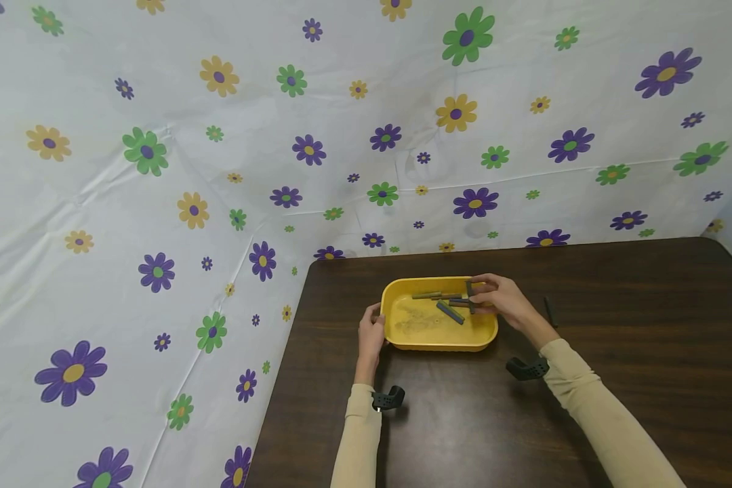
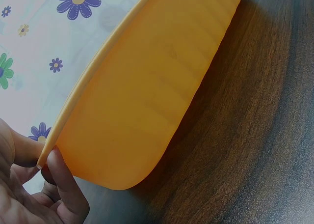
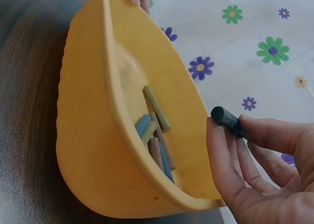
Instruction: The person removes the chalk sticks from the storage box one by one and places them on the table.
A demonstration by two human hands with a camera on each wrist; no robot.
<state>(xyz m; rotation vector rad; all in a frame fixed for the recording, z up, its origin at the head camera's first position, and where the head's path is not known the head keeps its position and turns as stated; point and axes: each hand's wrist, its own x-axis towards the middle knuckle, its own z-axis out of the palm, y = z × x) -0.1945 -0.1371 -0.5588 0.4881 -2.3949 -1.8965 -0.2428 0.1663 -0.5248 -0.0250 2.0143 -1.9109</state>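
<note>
A yellow plastic tub (image 1: 411, 329) stands on the dark wooden table. My left hand (image 1: 371, 333) pinches its rim at the left end, thumb and fingers either side of the edge in the left wrist view. Over the tub's right end, my right hand (image 1: 505, 301) holds a dark chalk stick (image 3: 227, 120) between thumb and fingers. Inside lie several more chalk sticks, among them a yellow one (image 3: 157, 107), a blue one (image 3: 143, 124) and a brown one (image 3: 156, 153). They sit loosely together toward the tub's right and back.
Another dark stick (image 1: 550, 312) lies on the table (image 1: 646, 325) to the right of the tub, close to my right forearm. A white cloth with printed flowers (image 1: 341, 163) hangs behind the table and along its left side. Each wrist wears a black camera band (image 1: 527, 368).
</note>
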